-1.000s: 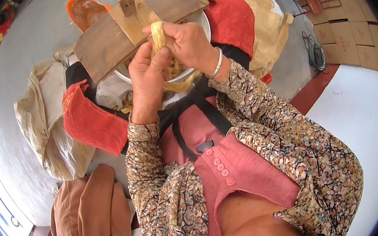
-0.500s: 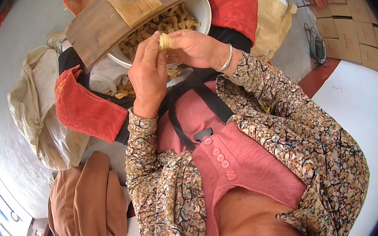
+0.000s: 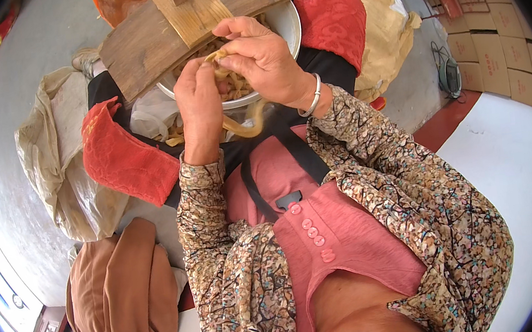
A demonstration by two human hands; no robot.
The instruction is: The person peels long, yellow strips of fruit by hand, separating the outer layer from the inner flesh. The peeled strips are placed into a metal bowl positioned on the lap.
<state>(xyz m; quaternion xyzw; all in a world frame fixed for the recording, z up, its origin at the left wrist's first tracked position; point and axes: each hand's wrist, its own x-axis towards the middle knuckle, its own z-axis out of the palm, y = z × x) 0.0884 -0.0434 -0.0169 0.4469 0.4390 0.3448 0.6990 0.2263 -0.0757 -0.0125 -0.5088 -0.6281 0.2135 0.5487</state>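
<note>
Over a white metal basin (image 3: 295,25) my two hands work close together on a soft, yellowish strip (image 3: 246,128). My left hand (image 3: 200,105) pinches part of it between thumb and fingers. My right hand (image 3: 266,62) grips the strip with thumb and index finger, the other fingers curled above. A loose length dangles below the hands, blurred by motion. Small brown, knotted-looking pieces (image 3: 231,85) lie in the basin beneath. My fingers hide part of the strip, and I cannot make out its material.
A wooden board (image 3: 138,57) lies across the basin's far side. Red cloths (image 3: 129,157) flank my lap, and a clear plastic bag (image 3: 149,116) holds yellowish pieces. Left are a pale sack (image 3: 60,155) and brown cloth (image 3: 124,297). Cardboard boxes (image 3: 494,54) stand far right.
The strip was bunched round my right fingertips; now it is stretched out, with a length hanging below. My right hand has turned and its fingers have lifted. The board has shifted slightly.
</note>
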